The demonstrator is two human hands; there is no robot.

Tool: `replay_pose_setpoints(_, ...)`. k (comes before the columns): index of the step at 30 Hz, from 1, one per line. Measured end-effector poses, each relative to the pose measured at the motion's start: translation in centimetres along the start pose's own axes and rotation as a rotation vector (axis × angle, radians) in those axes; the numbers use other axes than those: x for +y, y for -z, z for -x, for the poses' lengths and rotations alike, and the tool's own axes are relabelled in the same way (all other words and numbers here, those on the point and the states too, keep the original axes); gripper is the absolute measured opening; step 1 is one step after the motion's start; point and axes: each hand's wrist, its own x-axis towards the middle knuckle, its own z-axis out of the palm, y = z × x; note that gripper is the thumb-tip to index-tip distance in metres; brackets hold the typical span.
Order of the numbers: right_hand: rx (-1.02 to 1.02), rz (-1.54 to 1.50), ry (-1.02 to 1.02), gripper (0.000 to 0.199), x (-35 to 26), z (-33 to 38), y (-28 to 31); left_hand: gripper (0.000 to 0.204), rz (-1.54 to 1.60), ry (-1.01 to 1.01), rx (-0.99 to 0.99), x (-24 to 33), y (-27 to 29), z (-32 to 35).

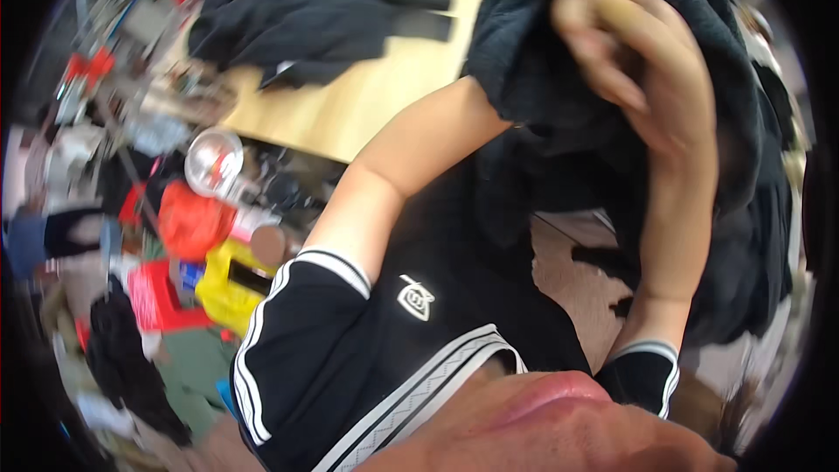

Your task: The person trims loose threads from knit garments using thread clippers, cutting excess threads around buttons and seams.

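Note:
A thick dark garment with a fuzzy surface is bunched up in front of me at the upper right, its folds hanging down. My left forearm reaches up into it, and the cloth hides the left hand beyond the wrist. My right hand is raised in front of the same cloth, blurred by motion. Its fingers are bent and apart, one stretched leftward, and I see no cloth between them. Another dark garment with ribbed ends lies spread on the pale wooden table.
Left of the table stand a round clear container, an orange-red bag, a yellow item and a red box. Dark cloth and blurred clutter fill the far left. More dark fabric hangs on the right.

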Motion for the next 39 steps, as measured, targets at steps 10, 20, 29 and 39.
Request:
replay_pose_setpoints(10,0.264,-0.070,0.070,0.048,4.4,5.7,8.3,0.053,-0.401,-0.375,0.880,14.0,18.0,11.3)
replay_pose_setpoints(20,0.510,-0.064,-0.078,0.033,8.1,11.3,8.3,0.039,-0.730,-0.314,0.878,17.3,40.1,11.2)
replay_pose_setpoints(29,1.045,1.066,-0.063,0.036,2.3,21.9,11.9,0.055,-0.116,-0.180,0.561,-1.6,21.1,-5.6)
replay_pose_setpoints(39,1.704,0.746,-0.568,0.035,-1.0,42.0,24.2,0.055,-0.103,-0.003,0.494,-2.5,15.9,-5.4)
